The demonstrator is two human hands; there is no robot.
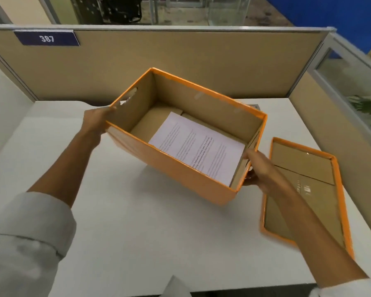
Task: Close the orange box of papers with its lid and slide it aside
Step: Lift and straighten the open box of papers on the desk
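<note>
An open orange box (pixel 176 168) with a brown cardboard inside sits at an angle in the middle of the white desk (pixel 137 232). White printed papers (pixel 197 146) lie flat on its bottom. My left hand (pixel 96 121) grips the box's left end wall below the handle cut-out. My right hand (pixel 259 170) holds the right end wall, fingers curled into that side's handle. The orange lid (pixel 304 189) lies upside down on the desk to the right of the box, partly under my right forearm.
Tan cubicle partitions (pixel 180 61) close the desk at the back and right, with a blue sign reading 387 (pixel 46 38) at the upper left. The desk's front edge runs along the bottom of the view.
</note>
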